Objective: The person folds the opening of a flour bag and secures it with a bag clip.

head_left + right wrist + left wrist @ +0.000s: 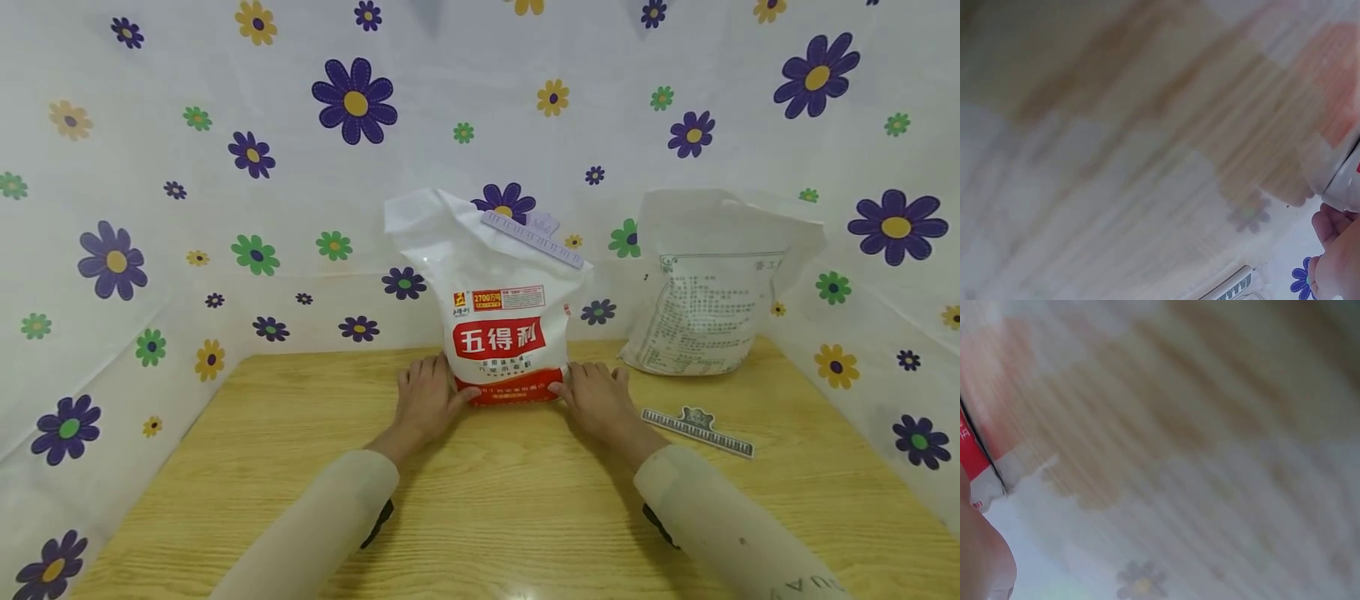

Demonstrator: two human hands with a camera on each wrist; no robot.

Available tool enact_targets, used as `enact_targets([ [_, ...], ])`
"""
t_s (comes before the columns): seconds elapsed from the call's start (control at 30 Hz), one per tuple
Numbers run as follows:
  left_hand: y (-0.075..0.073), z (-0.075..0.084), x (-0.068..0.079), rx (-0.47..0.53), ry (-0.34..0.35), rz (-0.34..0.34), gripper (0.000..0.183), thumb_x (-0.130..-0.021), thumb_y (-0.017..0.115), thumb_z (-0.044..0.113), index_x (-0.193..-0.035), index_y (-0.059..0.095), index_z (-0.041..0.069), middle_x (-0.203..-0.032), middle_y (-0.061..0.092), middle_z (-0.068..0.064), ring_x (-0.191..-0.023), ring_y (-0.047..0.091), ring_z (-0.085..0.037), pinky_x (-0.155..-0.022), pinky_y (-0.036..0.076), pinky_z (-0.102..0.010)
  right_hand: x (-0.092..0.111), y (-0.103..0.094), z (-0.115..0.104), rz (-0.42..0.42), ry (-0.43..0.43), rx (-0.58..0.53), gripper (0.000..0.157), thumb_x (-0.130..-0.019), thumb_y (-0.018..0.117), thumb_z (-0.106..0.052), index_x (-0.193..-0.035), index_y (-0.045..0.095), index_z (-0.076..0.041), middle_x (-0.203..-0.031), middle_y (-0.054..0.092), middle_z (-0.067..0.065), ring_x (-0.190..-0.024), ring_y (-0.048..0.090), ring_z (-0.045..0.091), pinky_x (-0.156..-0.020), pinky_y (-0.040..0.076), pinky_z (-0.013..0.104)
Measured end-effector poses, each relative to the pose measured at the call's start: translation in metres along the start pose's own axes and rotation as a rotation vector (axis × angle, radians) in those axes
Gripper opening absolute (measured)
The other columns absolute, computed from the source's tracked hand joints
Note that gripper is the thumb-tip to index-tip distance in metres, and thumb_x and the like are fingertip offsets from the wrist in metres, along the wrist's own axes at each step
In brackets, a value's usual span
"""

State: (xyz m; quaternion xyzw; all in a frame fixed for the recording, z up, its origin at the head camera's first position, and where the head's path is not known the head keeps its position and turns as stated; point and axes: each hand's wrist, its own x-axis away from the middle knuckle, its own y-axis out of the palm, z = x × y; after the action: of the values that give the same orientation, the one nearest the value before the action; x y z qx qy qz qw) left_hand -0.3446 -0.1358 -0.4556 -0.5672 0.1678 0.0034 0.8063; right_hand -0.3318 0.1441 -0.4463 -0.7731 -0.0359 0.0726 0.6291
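Note:
A white and red flour bag [498, 342] stands upright toward the back of the wooden table, its top folded at a slant under a lilac keyboard-patterned clip [531, 238]. My left hand [429, 400] holds the bag's lower left side, thumb across the front. On the opposite lower side, my right hand [600, 402] grips it likewise, thumb on the red band. In the left wrist view only part of the hand [985, 553] shows beside the bag's edge [971, 453]. The right wrist view catches the fingers [1329, 225] against the bag's white corner [1342, 190].
A second white bag [697, 312] with printed text facing out stands at the back right. In front of it lies a black-and-white keyboard-patterned clip [697, 429] with a bear shape. A flower-printed sheet [300, 200] walls the wooden table [510, 517] at back and sides.

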Motion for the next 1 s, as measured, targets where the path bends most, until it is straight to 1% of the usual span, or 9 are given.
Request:
enact_targets([
  [0.17,0.000,0.003,-0.002,0.022,-0.036,-0.013,0.088,-0.093,0.056,0.062,-0.155,0.027,0.007,-0.149,0.044,-0.018,-0.135,0.036,-0.036,-0.107,0.027,-0.050,-0.004,0.000,-0.003,0.006,0.026,-0.012,0.068,-0.102,0.042,-0.055,-0.145,0.045,-0.003,-0.140,0.055,0.017,-0.131,0.047,0.036,-0.109,0.024,0.061],
  [0.27,0.000,0.004,-0.003,0.024,-0.037,-0.012,0.089,-0.093,0.056,0.062,-0.156,0.026,0.007,-0.149,0.044,-0.019,-0.134,0.036,-0.036,-0.105,0.027,-0.050,-0.005,-0.001,-0.004,0.004,0.040,-0.015,0.066,-0.102,0.044,-0.055,-0.143,0.046,-0.003,-0.139,0.055,0.017,-0.129,0.047,0.036,-0.109,0.025,0.061],
  [0.4,0.003,0.003,-0.005,0.007,-0.034,-0.012,0.090,-0.093,0.054,0.063,-0.156,0.025,0.006,-0.148,0.044,-0.019,-0.132,0.038,-0.036,-0.103,0.028,-0.048,-0.008,0.000,-0.004,-0.003,0.050,-0.015,0.068,-0.102,0.043,-0.055,-0.145,0.044,-0.003,-0.140,0.055,0.017,-0.129,0.047,0.035,-0.108,0.026,0.060],
  [0.6,0.004,0.000,-0.008,-0.005,-0.043,-0.015,0.091,-0.094,0.051,0.065,-0.157,0.024,0.005,-0.148,0.044,-0.020,-0.133,0.037,-0.037,-0.103,0.028,-0.048,-0.011,0.003,-0.007,0.016,0.051,-0.006,0.068,-0.102,0.041,-0.056,-0.146,0.043,-0.004,-0.143,0.053,0.016,-0.131,0.047,0.035,-0.105,0.028,0.058],
  [0.73,0.006,-0.001,-0.010,-0.015,-0.053,-0.014,0.091,-0.094,0.049,0.066,-0.156,0.025,0.004,-0.148,0.044,-0.020,-0.134,0.038,-0.037,-0.104,0.028,-0.049,-0.013,0.005,-0.008,0.024,0.051,0.010,0.067,-0.102,0.040,-0.055,-0.144,0.044,-0.004,-0.140,0.055,0.016,-0.128,0.049,0.034,-0.103,0.028,0.057],
  [0.87,0.008,0.000,-0.012,-0.031,-0.056,-0.012,0.091,-0.094,0.048,0.066,-0.155,0.026,0.002,-0.148,0.044,-0.021,-0.132,0.039,-0.038,-0.104,0.028,-0.050,-0.015,0.006,-0.007,0.029,0.064,0.024,0.067,-0.102,0.040,-0.055,-0.144,0.045,-0.004,-0.138,0.056,0.016,-0.125,0.050,0.034,-0.104,0.029,0.057],
  [1.0,0.010,0.002,-0.015,-0.075,-0.061,-0.001,0.090,-0.095,0.045,0.066,-0.154,0.028,0.000,-0.146,0.046,-0.020,-0.129,0.041,-0.038,-0.103,0.029,-0.050,-0.018,0.007,-0.008,0.037,0.064,0.037,0.066,-0.102,0.040,-0.055,-0.143,0.045,-0.004,-0.136,0.057,0.016,-0.124,0.050,0.033,-0.104,0.029,0.058],
])
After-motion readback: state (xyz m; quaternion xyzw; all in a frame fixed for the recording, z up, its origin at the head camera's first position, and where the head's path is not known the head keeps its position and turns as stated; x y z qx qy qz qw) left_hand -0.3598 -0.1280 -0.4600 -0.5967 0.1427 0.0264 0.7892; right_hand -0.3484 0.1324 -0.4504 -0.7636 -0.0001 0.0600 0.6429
